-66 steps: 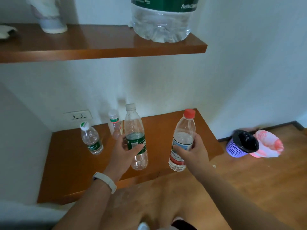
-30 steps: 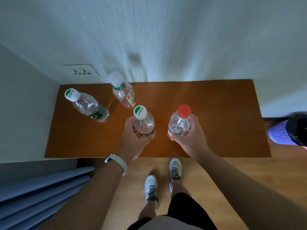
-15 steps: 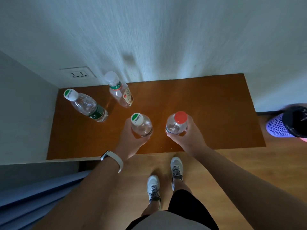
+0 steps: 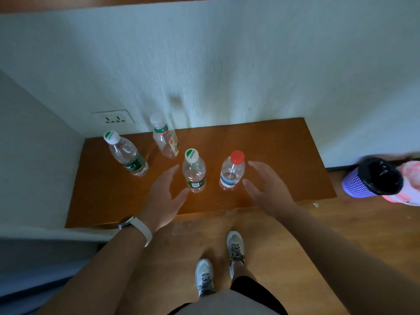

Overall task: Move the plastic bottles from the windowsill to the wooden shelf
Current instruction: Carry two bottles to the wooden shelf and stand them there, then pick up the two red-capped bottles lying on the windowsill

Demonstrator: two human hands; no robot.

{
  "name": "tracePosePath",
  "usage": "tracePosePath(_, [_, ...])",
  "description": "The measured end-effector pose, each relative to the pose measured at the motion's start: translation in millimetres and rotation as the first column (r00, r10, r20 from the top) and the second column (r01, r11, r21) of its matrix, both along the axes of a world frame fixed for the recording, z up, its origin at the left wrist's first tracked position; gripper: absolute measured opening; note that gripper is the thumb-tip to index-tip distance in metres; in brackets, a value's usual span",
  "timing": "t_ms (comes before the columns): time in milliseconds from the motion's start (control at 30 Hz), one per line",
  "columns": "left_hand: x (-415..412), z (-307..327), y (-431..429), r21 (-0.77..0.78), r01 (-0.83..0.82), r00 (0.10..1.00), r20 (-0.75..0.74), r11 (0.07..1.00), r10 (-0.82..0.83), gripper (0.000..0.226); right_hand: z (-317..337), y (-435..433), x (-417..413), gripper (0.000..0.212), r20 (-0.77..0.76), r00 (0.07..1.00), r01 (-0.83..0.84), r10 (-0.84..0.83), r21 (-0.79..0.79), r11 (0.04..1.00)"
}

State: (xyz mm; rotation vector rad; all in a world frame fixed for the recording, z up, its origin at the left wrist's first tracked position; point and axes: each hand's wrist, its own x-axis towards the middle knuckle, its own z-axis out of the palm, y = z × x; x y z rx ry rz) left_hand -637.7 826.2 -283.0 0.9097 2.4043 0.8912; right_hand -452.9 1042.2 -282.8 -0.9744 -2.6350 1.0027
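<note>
Several clear plastic bottles stand on the low wooden shelf (image 4: pixel 272 155). A green-label bottle with a white cap (image 4: pixel 194 171) and a red-capped bottle (image 4: pixel 232 171) stand side by side near the front edge. My left hand (image 4: pixel 162 196) is open just left of the green-label bottle, fingers spread, not gripping it. My right hand (image 4: pixel 266 187) is open just right of the red-capped bottle, apart from it. Two more bottles stand behind: one with a green label (image 4: pixel 127 154) at the left and one with an orange label (image 4: pixel 164 137) near the wall.
A wall socket (image 4: pixel 113 118) sits above the shelf's back left corner. A purple bin with a black liner (image 4: pixel 372 178) and a pink bin (image 4: pixel 409 185) stand on the wooden floor at the right. My feet in white shoes are below. An upper shelf's edge (image 4: pixel 159 1) shows at the top.
Both hands have let go of their bottles and opened; the two bottles now stand on the shelf. The view has tilted up slightly.
</note>
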Motion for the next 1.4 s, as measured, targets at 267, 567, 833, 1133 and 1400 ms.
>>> tracePosePath(267, [13.1, 26.4, -34.7, -0.131, 0.092, 0.936, -0.326, 0.987, -0.130, 0.063, 37.7, -33.2, 16.9, 0.051, 0.081, 0.989, -0.138, 0.122, 0.245, 0.960])
tracePosePath(567, [42.5, 50.9, -51.6, -0.144, -0.004, 0.917, -0.396, 0.990, -0.054, 0.060, 67.6, -44.5, 17.7, 0.051, 0.111, 0.930, -0.362, 0.349, 0.424, 0.830])
tracePosePath(833, [100.1, 75.3, -31.8, -0.271, -0.078, 0.870, -0.489, 0.959, -0.068, 0.061, 87.9, -29.9, 21.7, 0.052, 0.198, 0.818, -0.565, 0.541, 0.459, 0.686])
tracePosePath(1133, [154.1, 92.6, -73.3, -0.324, -0.346, 0.821, -0.558, 0.880, 0.118, 0.054, 88.3, -44.6, 11.4, 0.052, 0.170, 0.628, -0.739, 0.759, 0.436, 0.513])
tracePosePath(1400, [209.2, 118.2, -163.4, -0.311, -0.607, 0.706, -0.634, 0.732, 0.316, 0.057, 98.5, -119.1, -7.3, 0.052, 0.134, 0.406, -0.826, 0.904, 0.478, 0.300])
